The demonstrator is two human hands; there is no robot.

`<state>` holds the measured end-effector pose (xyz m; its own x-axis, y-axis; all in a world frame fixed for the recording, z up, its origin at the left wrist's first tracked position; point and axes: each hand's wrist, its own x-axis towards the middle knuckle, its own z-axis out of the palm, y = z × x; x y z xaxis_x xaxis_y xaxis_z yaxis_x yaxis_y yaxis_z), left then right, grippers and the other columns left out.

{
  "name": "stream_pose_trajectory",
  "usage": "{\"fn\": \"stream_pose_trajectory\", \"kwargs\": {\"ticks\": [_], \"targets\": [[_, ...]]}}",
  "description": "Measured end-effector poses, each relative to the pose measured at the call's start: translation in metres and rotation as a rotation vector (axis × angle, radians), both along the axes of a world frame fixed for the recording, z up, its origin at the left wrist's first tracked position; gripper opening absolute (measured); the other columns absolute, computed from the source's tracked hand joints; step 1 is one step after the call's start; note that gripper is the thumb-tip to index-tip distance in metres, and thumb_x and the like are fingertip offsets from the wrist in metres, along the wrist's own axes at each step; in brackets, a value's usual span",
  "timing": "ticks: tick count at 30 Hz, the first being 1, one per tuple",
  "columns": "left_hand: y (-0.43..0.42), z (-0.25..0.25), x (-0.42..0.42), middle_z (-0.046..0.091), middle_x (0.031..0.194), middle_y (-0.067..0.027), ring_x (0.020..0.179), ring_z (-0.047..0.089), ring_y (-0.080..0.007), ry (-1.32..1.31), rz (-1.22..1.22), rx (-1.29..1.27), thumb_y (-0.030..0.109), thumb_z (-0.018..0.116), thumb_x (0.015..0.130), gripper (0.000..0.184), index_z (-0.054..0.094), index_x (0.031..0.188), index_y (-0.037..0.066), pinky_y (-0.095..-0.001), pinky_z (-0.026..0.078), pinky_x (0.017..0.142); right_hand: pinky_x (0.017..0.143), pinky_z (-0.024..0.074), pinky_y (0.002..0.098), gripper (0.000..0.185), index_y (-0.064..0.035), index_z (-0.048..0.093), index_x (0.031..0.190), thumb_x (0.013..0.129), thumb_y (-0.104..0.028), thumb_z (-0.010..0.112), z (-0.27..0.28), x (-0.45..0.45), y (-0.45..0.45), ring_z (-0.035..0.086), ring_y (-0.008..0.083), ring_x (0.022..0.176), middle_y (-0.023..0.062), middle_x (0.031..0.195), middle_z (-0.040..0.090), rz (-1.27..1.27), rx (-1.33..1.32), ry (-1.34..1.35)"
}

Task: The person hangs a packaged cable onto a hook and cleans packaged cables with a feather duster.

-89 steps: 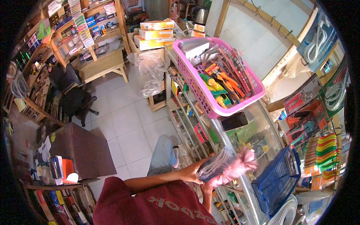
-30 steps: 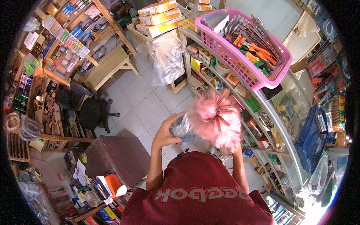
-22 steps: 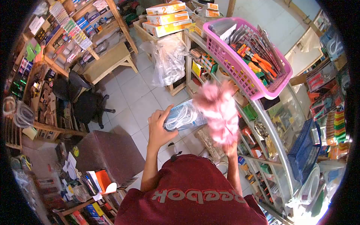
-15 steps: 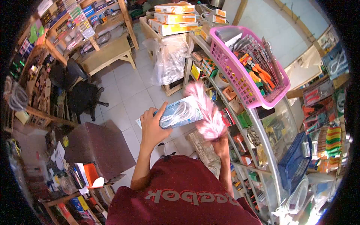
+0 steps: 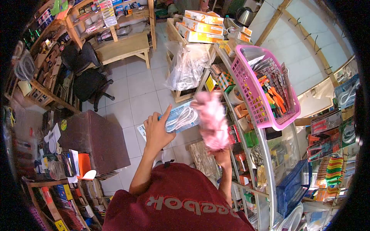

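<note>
Blue-backed packet (image 5: 182, 118) sits gripped by left fingers (image 5: 167, 111), while right fingers (image 5: 220, 154) clasp the pink duster (image 5: 212, 123).

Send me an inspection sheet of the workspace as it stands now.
Surface: glass counter bearing a pink basket of tools and a blue basket.
Job's things: blue packet; pink duster, blurred, at its right end, contact unclear.
Clutter: stacked boxes, plastic wrapping.
Hands: left hand holds the packet; right hand holds the duster.
Cables: looped white cord in the packet.
Surroundings: tiled floor, chair, wooden bench.
</note>
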<state>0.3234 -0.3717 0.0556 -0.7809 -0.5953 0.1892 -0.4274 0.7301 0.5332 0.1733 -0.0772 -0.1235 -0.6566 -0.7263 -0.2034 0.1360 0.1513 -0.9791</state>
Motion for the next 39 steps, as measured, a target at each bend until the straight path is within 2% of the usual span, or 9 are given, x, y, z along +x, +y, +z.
{"fn": "stream_pose_trajectory", "kwargs": {"ticks": [4, 7, 18, 21, 24, 26, 30, 33, 39], "targets": [[0.001, -0.006, 0.005, 0.047, 0.093, -0.0133, 0.089, 0.045, -0.0305, 0.014, 0.030, -0.029, 0.019, 0.072, 0.051, 0.091, 0.040, 0.136, 0.025, -0.0404, 0.031, 0.082, 0.061, 0.0510, 0.0281, 0.027, -0.0005, 0.055, 0.107, 0.081, -0.006, 0.051, 0.027, 0.010, -0.003, 0.060, 0.0156, 0.076, 0.0095, 0.096, 0.063, 0.078, 0.262, 0.534], [0.002, -0.011, 0.007, 0.047, 0.095, -0.0138, 0.090, 0.044, -0.0308, 0.031, 0.004, -0.052, 0.019, 0.072, 0.051, 0.091, 0.039, 0.136, 0.025, -0.0410, 0.031, 0.083, 0.070, 0.0502, 0.0311, 0.036, 0.0000, 0.052, 0.110, 0.074, -0.003, 0.056, 0.029, 0.029, -0.002, 0.060, 0.0187, 0.083, 0.0116, 0.095, 0.063, -0.062, -0.198, 0.092], [0.006, -0.011, 0.003, 0.047, 0.098, -0.0147, 0.092, 0.044, -0.0315, -0.020, -0.038, -0.024, 0.020, 0.074, 0.053, 0.091, 0.038, 0.136, 0.025, -0.0426, 0.030, 0.084, 0.077, 0.0476, 0.0304, 0.034, 0.0007, 0.058, 0.107, 0.074, -0.002, 0.051, 0.055, 0.014, -0.017, 0.061, 0.0179, 0.085, 0.0109, 0.092, 0.066, -0.014, 0.176, 0.183], [0.009, -0.011, 0.003, 0.047, 0.097, -0.0144, 0.092, 0.044, -0.0313, -0.003, -0.041, -0.041, 0.020, 0.074, 0.053, 0.091, 0.038, 0.136, 0.026, -0.0425, 0.030, 0.083, 0.043, 0.0353, 0.0240, 0.042, -0.0045, 0.053, 0.111, 0.070, 0.006, 0.054, 0.053, 0.014, -0.022, 0.054, 0.0109, 0.061, 0.0099, 0.088, 0.064, -0.176, 0.178, 0.367], [0.011, -0.010, 0.002, 0.048, 0.098, -0.0146, 0.093, 0.045, -0.0313, -0.069, -0.031, 0.029, 0.020, 0.074, 0.053, 0.091, 0.038, 0.136, 0.026, -0.0421, 0.031, 0.082, 0.043, 0.0369, 0.0249, 0.055, -0.0028, 0.040, 0.123, 0.070, 0.007, 0.054, 0.086, 0.026, -0.011, 0.059, 0.0136, 0.068, 0.0127, 0.092, 0.063, -0.181, 0.305, -0.116], [0.014, -0.014, -0.001, 0.048, 0.098, -0.0148, 0.093, 0.045, -0.0314, -0.064, -0.055, 0.017, 0.020, 0.074, 0.053, 0.090, 0.039, 0.136, 0.025, -0.0421, 0.031, 0.082, 0.041, 0.0342, 0.0229, 0.037, -0.0016, 0.053, 0.110, 0.074, -0.001, 0.056, 0.050, 0.029, 0.006, 0.051, 0.0085, 0.054, 0.0097, 0.083, 0.064, -0.076, -0.079, -0.044], [0.024, -0.018, -0.005, 0.048, 0.098, -0.0149, 0.093, 0.046, -0.0314, -0.077, -0.123, 0.049, 0.020, 0.073, 0.055, 0.088, 0.039, 0.136, 0.024, -0.0421, 0.031, 0.082, 0.038, 0.0343, 0.0228, 0.036, -0.0052, 0.053, 0.110, 0.075, -0.009, 0.060, 0.057, 0.026, -0.004, 0.050, 0.0072, 0.051, 0.0061, 0.076, 0.064, -0.081, 0.428, 0.021], [0.030, -0.021, -0.008, 0.050, 0.102, -0.0125, 0.095, 0.048, -0.0300, -0.047, -0.152, 0.110, 0.023, 0.075, 0.055, 0.089, 0.037, 0.136, 0.016, -0.0434, 0.035, 0.084, 0.039, 0.0322, 0.0223, 0.033, -0.0038, 0.055, 0.105, 0.073, 0.001, 0.058, 0.026, 0.041, 0.009, 0.049, 0.0094, 0.052, 0.0040, 0.074, 0.062, -0.327, 0.294, -0.066], [0.051, -0.042, -0.026, 0.044, 0.126, -0.0186, 0.105, 0.051, -0.0339, 0.173, -0.491, 0.842, 0.019, 0.074, 0.066, 0.090, 0.022, 0.137, 0.004, -0.0422, 0.040, 0.090, 0.041, 0.0380, 0.0242, 0.039, 0.0004, 0.049, 0.111, 0.073, -0.001, 0.059, 0.008, 0.042, 0.046, 0.052, 0.0105, 0.053, 0.0059, 0.074, 0.062, -0.023, -0.118, -0.244]]}}
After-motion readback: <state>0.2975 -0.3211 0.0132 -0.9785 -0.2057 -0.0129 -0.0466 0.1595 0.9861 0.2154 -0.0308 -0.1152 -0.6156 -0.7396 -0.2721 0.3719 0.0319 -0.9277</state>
